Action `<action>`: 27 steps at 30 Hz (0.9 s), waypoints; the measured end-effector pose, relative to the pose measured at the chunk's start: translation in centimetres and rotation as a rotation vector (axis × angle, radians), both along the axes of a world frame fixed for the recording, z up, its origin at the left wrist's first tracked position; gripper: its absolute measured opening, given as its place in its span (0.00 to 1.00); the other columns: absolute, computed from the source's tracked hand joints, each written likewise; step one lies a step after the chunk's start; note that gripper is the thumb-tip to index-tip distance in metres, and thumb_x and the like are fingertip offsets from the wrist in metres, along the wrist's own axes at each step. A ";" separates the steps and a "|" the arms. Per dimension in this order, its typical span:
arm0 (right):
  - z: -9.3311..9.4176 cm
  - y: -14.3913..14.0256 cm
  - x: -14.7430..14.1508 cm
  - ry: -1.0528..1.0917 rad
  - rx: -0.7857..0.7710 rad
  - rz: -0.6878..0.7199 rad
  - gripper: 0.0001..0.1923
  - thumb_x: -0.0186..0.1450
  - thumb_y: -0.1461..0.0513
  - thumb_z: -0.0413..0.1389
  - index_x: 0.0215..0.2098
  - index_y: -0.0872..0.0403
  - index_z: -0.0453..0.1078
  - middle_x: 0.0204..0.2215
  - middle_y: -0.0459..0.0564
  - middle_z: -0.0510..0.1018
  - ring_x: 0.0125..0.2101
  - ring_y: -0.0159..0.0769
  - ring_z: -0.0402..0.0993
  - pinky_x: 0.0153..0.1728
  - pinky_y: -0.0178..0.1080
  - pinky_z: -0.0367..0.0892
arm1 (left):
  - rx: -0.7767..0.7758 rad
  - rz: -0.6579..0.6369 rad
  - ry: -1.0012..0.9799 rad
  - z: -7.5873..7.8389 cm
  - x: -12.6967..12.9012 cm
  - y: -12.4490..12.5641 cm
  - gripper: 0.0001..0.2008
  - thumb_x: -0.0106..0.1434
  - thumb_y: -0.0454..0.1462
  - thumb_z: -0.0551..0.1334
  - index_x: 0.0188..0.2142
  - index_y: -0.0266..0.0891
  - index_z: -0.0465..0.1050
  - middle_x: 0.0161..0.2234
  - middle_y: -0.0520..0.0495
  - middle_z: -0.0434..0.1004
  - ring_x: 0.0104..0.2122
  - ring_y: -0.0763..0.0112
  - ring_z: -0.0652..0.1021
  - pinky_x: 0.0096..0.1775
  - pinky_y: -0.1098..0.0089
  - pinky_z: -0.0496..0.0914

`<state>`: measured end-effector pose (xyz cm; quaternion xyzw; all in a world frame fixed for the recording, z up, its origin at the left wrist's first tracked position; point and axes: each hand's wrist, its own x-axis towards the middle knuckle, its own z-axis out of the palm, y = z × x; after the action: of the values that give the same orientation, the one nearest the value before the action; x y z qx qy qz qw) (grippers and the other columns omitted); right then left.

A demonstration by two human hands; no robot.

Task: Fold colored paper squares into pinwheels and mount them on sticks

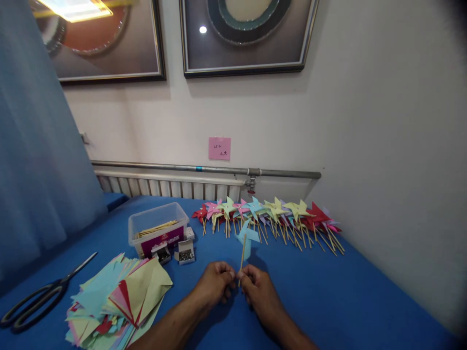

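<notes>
A light blue paper pinwheel (248, 238) on a thin wooden stick stands nearly upright above the blue-covered table, its back turned toward me. My right hand (260, 287) is closed, pinching the lower part of the stick between thumb and fingers. Just left of the stick is my left hand (218, 281), its thumb and fingertips pressed together; whether anything is between them is hidden. Behind the held pinwheel lies a long row of finished pinwheels (275, 209) in red, pink, yellow, blue and purple, their sticks pointing toward me.
A clear plastic box (158, 216) holds wooden sticks. Small open cartons of metal pins (186, 255) stand before it. Colored paper sheets (146, 287) are piled at the left, beside large black-handled scissors (47, 296). A radiator (175, 187) and pipe run along the wall.
</notes>
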<state>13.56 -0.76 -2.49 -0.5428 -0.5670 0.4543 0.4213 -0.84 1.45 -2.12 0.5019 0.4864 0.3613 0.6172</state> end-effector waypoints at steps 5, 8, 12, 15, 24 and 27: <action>0.0 0.3 0.4 -0.028 0.035 -0.041 0.12 0.64 0.54 0.52 0.26 0.52 0.64 0.15 0.38 0.62 0.16 0.27 0.56 0.19 0.31 0.54 | 0.003 -0.012 0.008 -0.2 0.1 0.1 0.12 0.52 0.44 0.65 0.27 0.37 0.67 0.21 0.53 0.70 0.15 0.80 0.66 0.18 0.76 0.56; -0.3 0.5 0.5 -0.025 0.047 -0.041 0.13 0.64 0.54 0.52 0.26 0.52 0.64 0.16 0.38 0.61 0.16 0.27 0.56 0.19 0.31 0.53 | 0.018 -0.005 0.042 -0.3 0.1 0.0 0.11 0.51 0.42 0.65 0.27 0.38 0.67 0.20 0.54 0.69 0.15 0.79 0.65 0.18 0.76 0.56; -0.6 0.6 0.6 -0.051 0.058 -0.043 0.12 0.63 0.54 0.52 0.26 0.52 0.65 0.15 0.38 0.62 0.16 0.27 0.56 0.19 0.31 0.52 | 0.032 -0.020 0.081 -0.2 0.1 -0.3 0.11 0.51 0.42 0.65 0.27 0.38 0.67 0.19 0.55 0.67 0.16 0.78 0.66 0.19 0.76 0.56; -0.7 0.7 0.6 -0.041 0.053 -0.041 0.13 0.64 0.54 0.52 0.27 0.53 0.65 0.15 0.38 0.62 0.15 0.27 0.56 0.19 0.31 0.53 | 0.071 -0.052 0.120 -0.2 0.1 -0.5 0.13 0.52 0.44 0.66 0.25 0.38 0.66 0.17 0.56 0.64 0.16 0.79 0.64 0.20 0.75 0.54; -1.0 0.6 0.5 -0.026 0.043 -0.045 0.14 0.64 0.52 0.52 0.27 0.52 0.64 0.16 0.39 0.66 0.14 0.27 0.59 0.18 0.31 0.55 | 0.245 -0.072 0.225 -0.9 0.3 -0.8 0.10 0.56 0.40 0.63 0.23 0.37 0.66 0.18 0.56 0.63 0.19 0.78 0.62 0.23 0.74 0.55; -0.8 0.4 0.3 -0.026 0.057 -0.040 0.14 0.65 0.52 0.51 0.26 0.52 0.64 0.16 0.39 0.65 0.15 0.27 0.59 0.19 0.31 0.56 | 0.256 -0.062 0.217 -1.2 0.3 -0.7 0.08 0.55 0.39 0.62 0.24 0.37 0.68 0.19 0.55 0.63 0.20 0.77 0.62 0.24 0.73 0.55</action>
<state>13.90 -0.39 -3.30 -0.5476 -0.5741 0.4225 0.4382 -0.49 0.74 -3.29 0.6273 0.4845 0.3448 0.5029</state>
